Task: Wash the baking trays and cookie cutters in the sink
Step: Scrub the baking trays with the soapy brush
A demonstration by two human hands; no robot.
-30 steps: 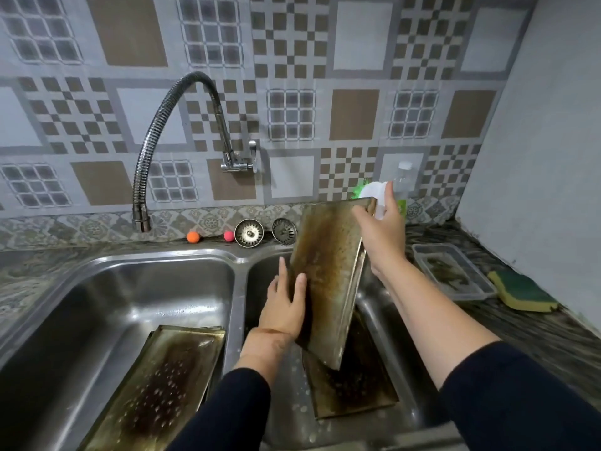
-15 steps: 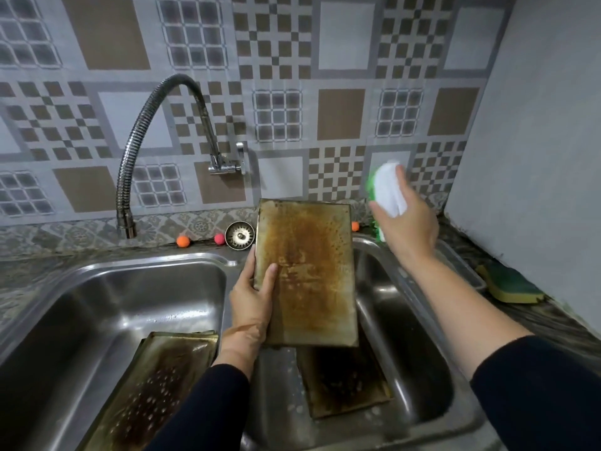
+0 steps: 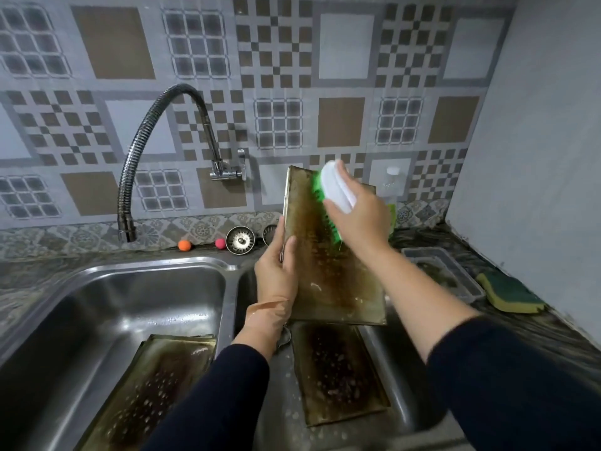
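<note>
- The right hand point(image 3: 361, 216) now presses a brush point(image 3: 335, 187) with green bristles against the upper part of the raised tray point(image 3: 328, 265); half a second ago the brush was away from it, toward 2 o'clock.
- The left hand point(image 3: 276, 275) grips the left edge of this tray and holds it almost upright above the right sink point(image 3: 403, 405).
- So I judge that scrubbing of this tray is just starting; brown stains cover most of it.
- A second tray point(image 3: 335, 369) lies under it at 6 o'clock, a third tray point(image 3: 153, 388) in the left sink.
- Cookie cutters are perhaps in the box point(image 3: 445, 275) on the table, but this is unclear.
</note>
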